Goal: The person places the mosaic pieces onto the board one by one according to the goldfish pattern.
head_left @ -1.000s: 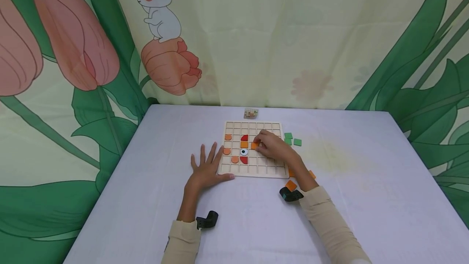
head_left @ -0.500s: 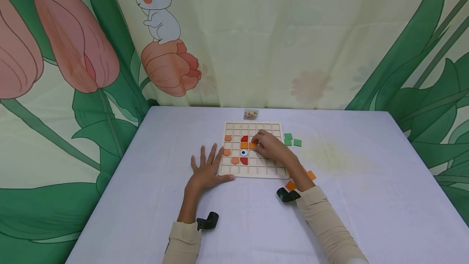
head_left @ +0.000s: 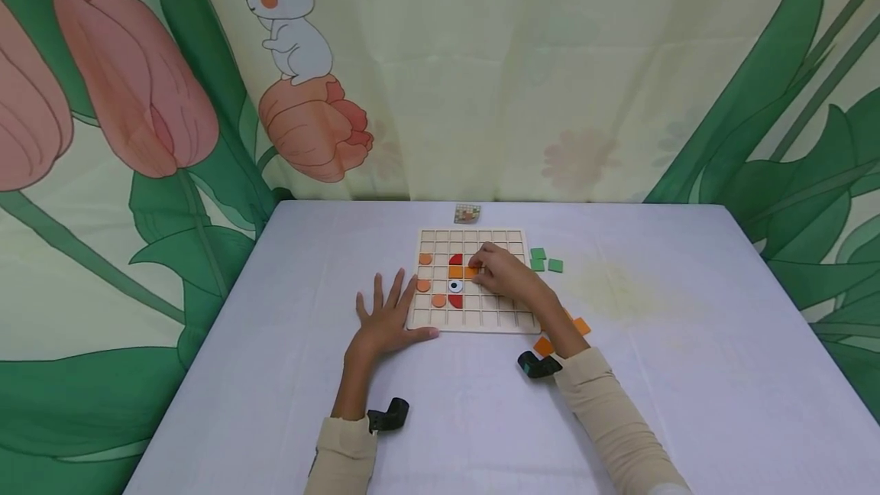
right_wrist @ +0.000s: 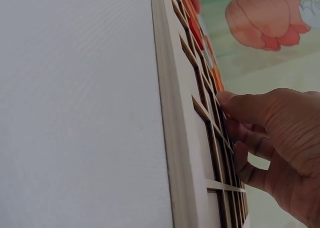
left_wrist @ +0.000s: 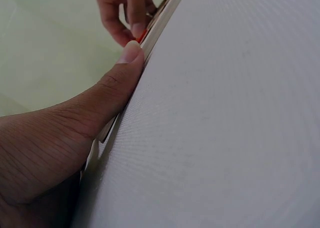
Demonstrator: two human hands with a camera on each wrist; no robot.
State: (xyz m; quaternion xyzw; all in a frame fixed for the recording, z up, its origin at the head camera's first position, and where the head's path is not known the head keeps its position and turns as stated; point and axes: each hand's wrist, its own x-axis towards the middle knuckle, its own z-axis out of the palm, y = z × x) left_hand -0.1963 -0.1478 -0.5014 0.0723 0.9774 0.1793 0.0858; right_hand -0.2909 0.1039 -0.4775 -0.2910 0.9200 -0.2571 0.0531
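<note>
A wooden grid board (head_left: 502,319) lies on the table, with two orange square tiles (head_left: 456,272) side by side in its cells. My right hand (head_left: 512,277) has thumb and fingertips curled at the right-hand orange square tile (head_left: 470,273), pinching it in its cell. In the right wrist view the thumb (right_wrist: 245,104) meets the orange edge. My left hand (head_left: 386,323) lies spread at the board's left front corner, its thumb along the front edge. Around the squares sit red quarter-round tiles (head_left: 455,301), a white eye tile (head_left: 455,286) and light orange round tiles (head_left: 438,301).
Green square tiles (head_left: 555,266) lie right of the board. Loose orange tiles (head_left: 543,346) are near the right forearm, which partly hides them. A small picture card (head_left: 467,213) lies behind the board. A patterned curtain (head_left: 447,98) hangs beyond the table.
My right hand has moved slightly left, bringing the orange square tile into the cell beside the other one. It has stayed there since. The left hand has kept its place.
</note>
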